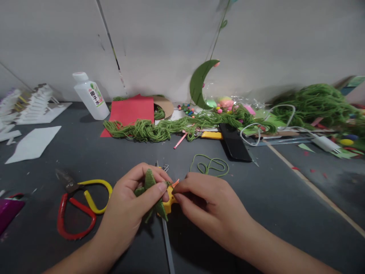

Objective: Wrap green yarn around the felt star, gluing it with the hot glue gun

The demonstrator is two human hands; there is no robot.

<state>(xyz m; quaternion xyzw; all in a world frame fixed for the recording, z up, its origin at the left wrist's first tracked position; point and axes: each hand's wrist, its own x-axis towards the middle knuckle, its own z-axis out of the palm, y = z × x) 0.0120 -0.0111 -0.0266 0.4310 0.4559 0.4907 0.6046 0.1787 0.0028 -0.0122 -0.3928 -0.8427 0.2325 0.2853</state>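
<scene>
Left hand (pixel 142 194) grips green leaf-shaped piece (pixel 149 180); bottle (pixel 91 97) reads "椰子水".

The dark table (pixel 279 198) bears scissors (pixel 72 187), a bottle (pixel 92 98), a phone (pixel 235 145), a charger (pixel 325 144), a yellow cutter (pixel 212 135), red paper (pixel 132 111), a white sheet (pixel 34 144), green yarn (pixel 152 130) and a loose strand (pixel 209 166).

There are one pointed piece (pixel 150 182), one bottle (pixel 91 97), one phone (pixel 235 144), one crescent (pixel 199 82) and one pair of scissors (pixel 71 187).
</scene>
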